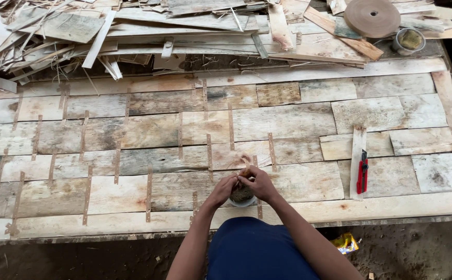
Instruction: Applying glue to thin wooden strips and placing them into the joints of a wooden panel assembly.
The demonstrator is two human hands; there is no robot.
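A patchwork of thin pale veneer sheets [288, 122], joined by brown tape strips, covers the table. At the near edge, the left hand [225, 187] and right hand [258, 182] pinch a small brownish wad together over a small round white pot [242, 197] (contents unclear). A red utility knife [362, 172] lies rightward. The pot sits near the edge; a nudge might tip it.

cutter [362, 172] on strip [357, 161] | right of hands; tape roll [372, 17] behind
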